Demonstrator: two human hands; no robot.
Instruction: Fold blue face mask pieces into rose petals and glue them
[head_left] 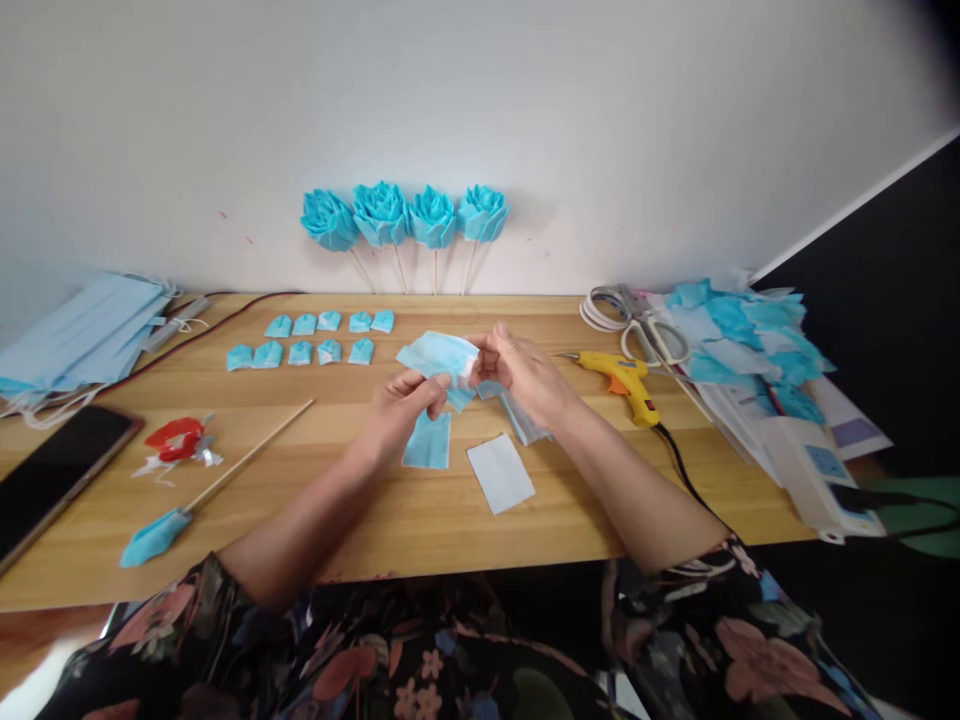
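Note:
My left hand (pixel 405 405) pinches a light-blue piece of face-mask fabric (pixel 439 352) between thumb and fingers, above the table. At the fabric's white right edge, my right hand (pixel 521 370) is closed, its fingertips partly hidden. Below the hands lie a blue fabric square (pixel 427 441) and a whitish square (pixel 501 473). More pale pieces (pixel 525 418) are partly covered by my right hand. Two rows of small folded blue petals (pixel 300 353) lie to the left. A stick with a blue bud (pixel 156 537) rests near the front left.
Several blue fabric flowers (pixel 381 212) on sticks lean against the wall. At right are a yellow glue gun (pixel 619 378), scissors (pixel 652 335), blue scraps (pixel 750 330) and a power strip (pixel 817 470). Masks (pixel 90 325), a phone (pixel 56 480) and red wrapping (pixel 178 440) occupy the left.

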